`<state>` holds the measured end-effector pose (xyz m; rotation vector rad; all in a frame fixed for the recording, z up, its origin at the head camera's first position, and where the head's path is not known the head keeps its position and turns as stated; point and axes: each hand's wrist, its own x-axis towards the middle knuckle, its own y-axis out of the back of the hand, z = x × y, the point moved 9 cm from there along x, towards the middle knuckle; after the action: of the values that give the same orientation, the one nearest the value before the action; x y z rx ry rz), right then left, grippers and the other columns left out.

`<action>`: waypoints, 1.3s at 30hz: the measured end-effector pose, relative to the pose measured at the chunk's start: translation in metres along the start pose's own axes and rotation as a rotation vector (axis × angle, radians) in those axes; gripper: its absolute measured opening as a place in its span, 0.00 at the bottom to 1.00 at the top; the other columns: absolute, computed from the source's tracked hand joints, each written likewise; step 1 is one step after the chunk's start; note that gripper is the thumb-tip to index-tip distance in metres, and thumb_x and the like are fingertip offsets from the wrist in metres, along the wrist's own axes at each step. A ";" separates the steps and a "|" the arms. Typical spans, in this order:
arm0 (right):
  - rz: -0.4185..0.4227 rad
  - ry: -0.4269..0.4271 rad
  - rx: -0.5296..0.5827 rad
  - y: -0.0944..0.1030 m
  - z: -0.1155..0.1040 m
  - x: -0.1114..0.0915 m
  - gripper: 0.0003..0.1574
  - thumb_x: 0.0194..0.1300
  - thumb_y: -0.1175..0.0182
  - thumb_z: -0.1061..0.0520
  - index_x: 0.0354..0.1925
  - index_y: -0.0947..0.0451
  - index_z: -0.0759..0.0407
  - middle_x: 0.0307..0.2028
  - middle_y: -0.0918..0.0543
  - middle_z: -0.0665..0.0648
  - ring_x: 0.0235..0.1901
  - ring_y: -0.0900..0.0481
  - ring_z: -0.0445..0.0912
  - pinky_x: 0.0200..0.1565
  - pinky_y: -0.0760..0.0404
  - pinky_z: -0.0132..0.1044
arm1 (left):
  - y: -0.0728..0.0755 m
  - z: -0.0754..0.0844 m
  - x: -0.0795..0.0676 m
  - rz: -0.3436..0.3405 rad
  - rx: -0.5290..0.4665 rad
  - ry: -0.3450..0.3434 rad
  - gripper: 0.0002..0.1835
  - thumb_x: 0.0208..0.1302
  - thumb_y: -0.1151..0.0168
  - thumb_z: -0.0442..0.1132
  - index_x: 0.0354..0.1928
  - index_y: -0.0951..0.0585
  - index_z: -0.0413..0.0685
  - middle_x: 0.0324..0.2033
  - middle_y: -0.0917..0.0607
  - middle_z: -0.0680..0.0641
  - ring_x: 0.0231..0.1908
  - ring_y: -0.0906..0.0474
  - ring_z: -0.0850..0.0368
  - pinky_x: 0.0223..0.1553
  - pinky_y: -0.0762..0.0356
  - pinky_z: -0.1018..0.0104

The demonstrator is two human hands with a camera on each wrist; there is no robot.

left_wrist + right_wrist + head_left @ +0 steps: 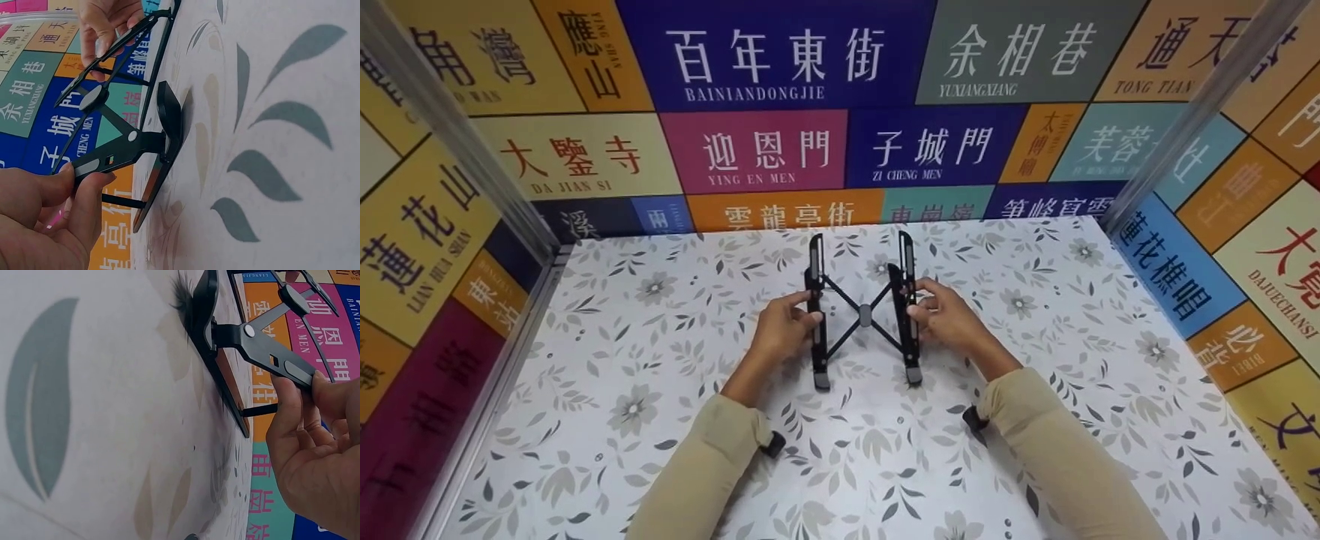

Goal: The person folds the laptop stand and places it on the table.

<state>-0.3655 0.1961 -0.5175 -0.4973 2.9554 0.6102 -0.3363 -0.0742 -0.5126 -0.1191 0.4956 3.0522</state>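
Observation:
A black folding laptop stand [865, 315] stands on the patterned tabletop in the head view, its two side rails joined by an X-shaped brace with a grey oval hub. My left hand [786, 330] pinches the left rail between thumb and fingers; the left wrist view shows the thumb on the upper arm of the stand [112, 157]. Opposite it, my right hand [949, 315] pinches the right rail in the same way. In the right wrist view, the fingers of the right hand [315, 433] grip the raised arm, and the lower rail rests against the table.
The white table [675, 465] carries a grey leaf and flower print. Behind it rises a wall [780, 150] of coloured panels with Chinese lettering, with similar panels at both sides. Metal posts [487, 150] stand at the back corners.

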 end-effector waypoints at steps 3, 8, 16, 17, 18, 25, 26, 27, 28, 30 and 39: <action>-0.011 -0.003 0.007 0.000 -0.001 0.001 0.21 0.75 0.43 0.62 0.64 0.29 0.59 0.38 0.15 0.63 0.31 0.16 0.47 0.39 0.13 0.55 | -0.004 0.001 0.001 -0.002 -0.025 0.002 0.27 0.68 0.33 0.34 0.69 0.23 0.47 0.34 0.12 0.41 0.22 0.19 0.58 0.24 0.19 0.69; -0.024 -0.014 -0.011 -0.001 -0.001 0.004 0.21 0.75 0.42 0.62 0.64 0.29 0.58 0.37 0.15 0.64 0.28 0.16 0.48 0.37 0.13 0.53 | -0.010 0.001 0.003 -0.008 -0.048 -0.003 0.26 0.68 0.33 0.33 0.67 0.22 0.48 0.32 0.12 0.41 0.20 0.20 0.59 0.22 0.20 0.70; -0.035 -0.025 0.003 -0.005 -0.004 0.003 0.20 0.76 0.43 0.61 0.62 0.29 0.58 0.32 0.19 0.57 0.28 0.20 0.46 0.35 0.16 0.46 | -0.017 0.005 0.003 -0.020 -0.025 -0.009 0.24 0.68 0.33 0.35 0.66 0.21 0.51 0.35 0.11 0.42 0.18 0.21 0.59 0.22 0.19 0.69; -0.033 -0.024 0.006 -0.006 -0.005 0.003 0.20 0.75 0.43 0.61 0.62 0.29 0.59 0.31 0.19 0.56 0.27 0.20 0.46 0.35 0.16 0.46 | -0.018 0.005 0.003 -0.017 -0.024 -0.009 0.25 0.68 0.33 0.35 0.67 0.21 0.51 0.35 0.11 0.42 0.18 0.21 0.59 0.22 0.19 0.69; -0.032 -0.021 0.005 -0.007 -0.005 0.003 0.19 0.75 0.43 0.61 0.62 0.29 0.59 0.31 0.20 0.56 0.27 0.20 0.46 0.34 0.16 0.46 | -0.019 0.005 0.003 -0.013 -0.023 -0.008 0.25 0.68 0.33 0.35 0.67 0.21 0.50 0.36 0.10 0.42 0.19 0.20 0.59 0.22 0.19 0.70; -0.037 -0.023 -0.001 -0.013 -0.007 0.004 0.16 0.75 0.43 0.61 0.59 0.29 0.57 0.31 0.19 0.58 0.27 0.18 0.50 0.33 0.16 0.46 | -0.028 0.008 0.003 -0.016 -0.005 -0.008 0.27 0.69 0.33 0.37 0.69 0.24 0.48 0.37 0.10 0.41 0.18 0.22 0.61 0.20 0.21 0.71; -0.038 -0.024 -0.013 -0.014 -0.007 0.005 0.16 0.75 0.43 0.60 0.59 0.29 0.57 0.31 0.19 0.58 0.27 0.18 0.50 0.33 0.16 0.46 | -0.029 0.008 0.003 -0.019 0.000 -0.009 0.27 0.69 0.33 0.37 0.69 0.25 0.48 0.37 0.10 0.42 0.17 0.22 0.61 0.20 0.21 0.71; -0.038 -0.026 -0.023 -0.015 -0.007 0.005 0.16 0.75 0.42 0.60 0.58 0.30 0.57 0.31 0.20 0.57 0.27 0.18 0.50 0.33 0.16 0.46 | -0.030 0.009 0.003 -0.021 0.007 -0.013 0.27 0.69 0.33 0.37 0.69 0.25 0.47 0.37 0.10 0.42 0.17 0.22 0.62 0.20 0.20 0.70; -0.038 -0.027 -0.029 -0.017 -0.007 0.006 0.16 0.75 0.42 0.60 0.58 0.30 0.57 0.31 0.20 0.57 0.28 0.18 0.50 0.34 0.16 0.46 | -0.031 0.009 0.003 -0.024 0.009 -0.014 0.27 0.69 0.33 0.37 0.69 0.25 0.47 0.36 0.10 0.42 0.17 0.22 0.62 0.21 0.20 0.70; -0.039 -0.026 -0.035 -0.019 -0.008 0.006 0.17 0.75 0.41 0.60 0.58 0.30 0.58 0.30 0.20 0.58 0.28 0.19 0.50 0.35 0.15 0.48 | -0.033 0.009 0.003 -0.028 0.012 -0.016 0.27 0.69 0.33 0.37 0.68 0.24 0.47 0.35 0.11 0.42 0.17 0.22 0.62 0.21 0.19 0.70; -0.047 -0.022 -0.019 -0.028 -0.014 0.006 0.16 0.75 0.42 0.62 0.57 0.32 0.59 0.29 0.21 0.56 0.28 0.19 0.51 0.38 0.13 0.52 | -0.042 0.013 0.004 -0.037 0.008 -0.038 0.27 0.69 0.34 0.36 0.69 0.25 0.46 0.34 0.11 0.43 0.18 0.20 0.60 0.22 0.18 0.68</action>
<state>-0.3621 0.1642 -0.5165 -0.5559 2.9111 0.6346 -0.3383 -0.0302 -0.5132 -0.0696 0.4972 3.0101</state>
